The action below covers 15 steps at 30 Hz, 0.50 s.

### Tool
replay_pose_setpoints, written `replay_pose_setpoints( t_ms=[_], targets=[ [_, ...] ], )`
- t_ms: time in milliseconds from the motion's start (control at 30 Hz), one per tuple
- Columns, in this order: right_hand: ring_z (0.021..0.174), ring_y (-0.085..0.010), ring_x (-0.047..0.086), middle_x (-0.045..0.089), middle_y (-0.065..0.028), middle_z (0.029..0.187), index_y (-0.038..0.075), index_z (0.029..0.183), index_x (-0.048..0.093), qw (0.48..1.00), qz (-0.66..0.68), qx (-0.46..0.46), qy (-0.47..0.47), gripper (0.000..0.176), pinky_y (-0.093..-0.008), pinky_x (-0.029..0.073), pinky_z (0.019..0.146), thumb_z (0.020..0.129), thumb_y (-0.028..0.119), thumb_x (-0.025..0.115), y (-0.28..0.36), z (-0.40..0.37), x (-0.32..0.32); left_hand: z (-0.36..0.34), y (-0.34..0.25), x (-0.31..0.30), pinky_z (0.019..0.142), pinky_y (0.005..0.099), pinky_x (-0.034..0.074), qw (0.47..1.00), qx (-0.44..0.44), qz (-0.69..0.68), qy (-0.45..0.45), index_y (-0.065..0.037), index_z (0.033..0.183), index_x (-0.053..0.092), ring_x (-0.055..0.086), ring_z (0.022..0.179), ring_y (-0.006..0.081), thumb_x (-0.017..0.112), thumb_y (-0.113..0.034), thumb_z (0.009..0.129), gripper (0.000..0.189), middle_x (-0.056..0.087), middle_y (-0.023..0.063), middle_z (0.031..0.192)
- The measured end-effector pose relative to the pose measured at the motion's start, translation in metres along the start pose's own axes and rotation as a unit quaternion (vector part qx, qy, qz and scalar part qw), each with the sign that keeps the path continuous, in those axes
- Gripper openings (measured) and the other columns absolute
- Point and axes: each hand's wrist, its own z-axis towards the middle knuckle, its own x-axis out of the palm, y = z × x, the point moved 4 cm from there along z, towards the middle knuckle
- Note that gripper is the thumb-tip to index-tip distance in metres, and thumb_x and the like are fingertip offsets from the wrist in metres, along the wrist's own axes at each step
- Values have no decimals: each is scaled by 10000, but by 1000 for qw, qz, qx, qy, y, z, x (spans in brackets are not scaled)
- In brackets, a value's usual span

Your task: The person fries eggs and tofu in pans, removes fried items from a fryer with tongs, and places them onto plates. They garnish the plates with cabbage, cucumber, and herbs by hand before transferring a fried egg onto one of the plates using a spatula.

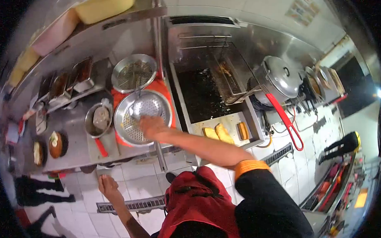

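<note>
My right hand (151, 127), smeared by motion, reaches over the near metal colander (120, 124), and its fingers overlap the perforated bowl. A metal handle (160, 157) sticks out from the colander toward me, below my wrist. My left hand (107, 185) is low in front of the counter's front edge, its fingers curled closed; I cannot tell what they hold. Behind the near colander is a second colander (134, 73), both on an orange-red cloth (174, 105). To the left, a metal bowl (89, 124) holds a pale lump, with a red-handled tool (101, 147) beside it.
Right of the colanders is a fryer (195, 90) of dark oil with a wire basket (225, 74) and its red handle (285, 118). Fried pieces (223, 133) lie on its front ledge. Filled rolls (58, 144) sit at left. A lidded pot (280, 76) stands right.
</note>
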Motion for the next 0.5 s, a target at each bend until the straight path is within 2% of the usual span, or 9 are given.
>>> replay_pose_setpoints(
  t_ms=[100, 133, 167, 233, 267, 333, 367, 400, 500],
  targets=[
    [824, -335, 625, 633, -175, 892, 2, 916, 621, 994, -93, 21, 45, 236, -421, 506, 702, 767, 133, 493, -19, -59, -145, 12, -13, 17, 543, 147, 374, 997, 19, -45, 65, -46, 1223, 408, 494, 766, 52, 508, -247, 901, 393, 527, 8, 983],
    [794, -329, 628, 636, -170, 839, 29, 853, 647, 995, -91, 41, -15, 216, -418, 509, 681, 730, 170, 539, -38, -75, -184, 10, -27, 28, 476, 164, 292, 999, 20, -35, -18, -81, 996, 404, 384, 634, 34, 493, -242, 906, 205, 436, -22, 804],
    [755, -331, 626, 631, -171, 820, 52, 831, 650, 985, -129, 94, -59, 226, -427, 508, 675, 682, 208, 582, -63, -92, -221, 12, -37, 34, 410, 182, 209, 994, 22, -26, -101, -116, 769, 400, 274, 502, 16, 478, -238, 912, 203, 345, -51, 624],
    [712, -374, 595, 595, -204, 744, 16, 763, 606, 971, -199, 73, -108, 229, -474, 487, 641, 633, 202, 579, -142, -115, -276, 23, -40, 26, 409, 177, 210, 1000, 6, -16, -25, -106, 802, 431, 276, 506, 14, 493, -225, 900, 166, 347, -52, 629],
    [715, -385, 590, 591, -206, 734, 3, 770, 600, 961, -243, 76, -109, 244, -474, 487, 632, 628, 200, 578, -184, -121, -287, 27, -37, 21, 402, 175, 204, 998, 57, 2, -24, -101, 823, 450, 266, 489, 13, 507, -218, 887, 145, 340, -57, 617],
    [718, -396, 585, 586, -209, 724, -9, 777, 593, 948, -285, 82, -118, 259, -474, 487, 624, 624, 199, 578, -243, -120, -283, 29, -43, 33, 399, 174, 199, 998, 30, 12, -55, -102, 820, 451, 261, 479, 11, 507, -224, 888, 150, 336, -59, 606],
    [717, -391, 590, 595, -204, 733, -13, 793, 597, 953, -283, 100, -50, 259, -465, 494, 626, 639, 195, 586, -276, -114, -261, 29, -44, 37, 396, 173, 195, 996, -4, 25, -89, -102, 818, 452, 256, 469, 9, 507, -230, 889, 156, 332, -60, 595],
    [716, -386, 594, 603, -200, 742, -17, 809, 601, 953, -279, 117, 19, 259, -456, 500, 628, 654, 191, 594, -301, -110, -243, 28, -43, 43, 395, 171, 190, 996, 16, 55, -64, -113, 786, 449, 248, 461, 4, 508, -241, 892, 177, 329, -68, 582],
    [731, -360, 613, 629, -172, 778, -7, 850, 623, 949, -277, 140, 60, 234, -438, 514, 643, 691, 165, 606, -319, -101, -204, 17, -43, 58, 393, 171, 184, 993, -7, 74, -91, -125, 748, 445, 243, 453, -1, 503, -252, 899, 206, 327, -78, 572]
  ],
)
